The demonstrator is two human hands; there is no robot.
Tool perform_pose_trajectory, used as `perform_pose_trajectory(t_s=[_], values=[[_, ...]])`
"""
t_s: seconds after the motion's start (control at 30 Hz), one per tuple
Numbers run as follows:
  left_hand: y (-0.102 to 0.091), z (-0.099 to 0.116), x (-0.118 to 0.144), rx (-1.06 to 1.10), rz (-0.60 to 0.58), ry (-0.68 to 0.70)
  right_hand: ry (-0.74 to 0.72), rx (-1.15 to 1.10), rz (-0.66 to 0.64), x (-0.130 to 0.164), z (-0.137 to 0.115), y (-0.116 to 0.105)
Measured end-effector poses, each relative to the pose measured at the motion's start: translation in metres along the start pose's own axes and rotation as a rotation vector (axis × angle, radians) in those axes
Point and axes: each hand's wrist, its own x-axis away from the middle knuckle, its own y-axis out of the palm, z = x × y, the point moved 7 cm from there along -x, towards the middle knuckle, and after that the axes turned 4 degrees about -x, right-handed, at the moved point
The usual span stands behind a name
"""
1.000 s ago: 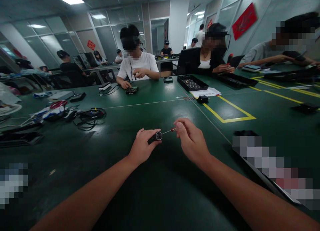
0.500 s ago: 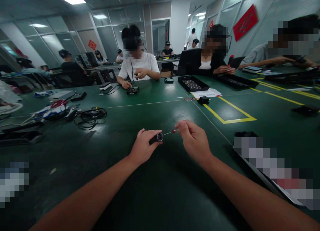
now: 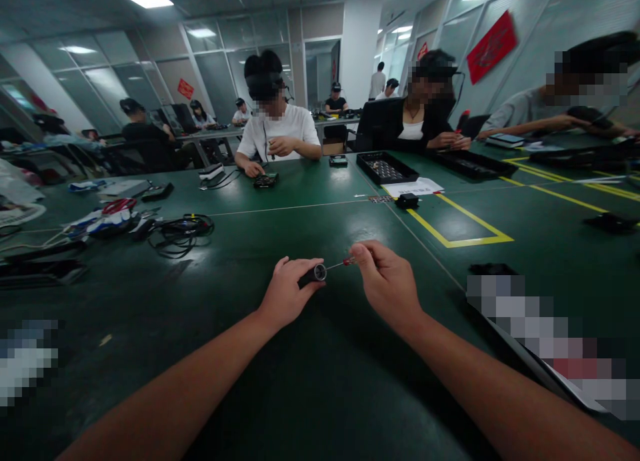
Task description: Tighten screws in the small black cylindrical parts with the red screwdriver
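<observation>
- Small black cylindrical part with a silver rim (image 3: 314,274) sits in the left hand (image 3: 286,296), whose grip is closed around the dark barrel, fingers curled over the top and thumb beneath; it hovers just above the dark green desk (image 3: 310,388).
- Thin red-handled precision screwdriver (image 3: 345,262) is pinched in the right hand (image 3: 389,284), that grip closed tight on the red handle near its fingertips, with the metal shaft reaching out toward the other grip.
- Judging by its size, the cylinder looks light, stiff and smooth, so it could slip or roll; the barrel, where the left grip already sits, seems the safest hold, leaving the silver end free.
- The cylinder's long axis runs roughly from the left grip toward the right grip, silver face pointing at the screwdriver tip.
- The tip meets or nearly meets that face; I cannot tell which.
- Well beyond both grips lie a yellow taped rectangle (image 3: 457,228) and a tangle of black cables (image 3: 177,233).
</observation>
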Motion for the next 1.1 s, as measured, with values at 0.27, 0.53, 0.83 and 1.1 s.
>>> perform_pose_trajectory(t_s=[0.27,0.53,0.83,1.1], values=[[-0.002,0.001,0.000,-0.036,0.023,-0.006,0.007,-0.106,0.019,0.001,0.002,0.001],[-0.004,0.002,-0.001,-0.047,0.033,-0.010,0.052,-0.109,0.042,0.001,0.006,0.000],[-0.001,0.004,0.001,-0.046,0.024,0.007,0.065,-0.082,0.030,-0.002,0.008,0.000],[-0.005,0.006,0.000,-0.069,0.056,-0.049,0.122,-0.232,0.045,0.000,0.018,0.007]])
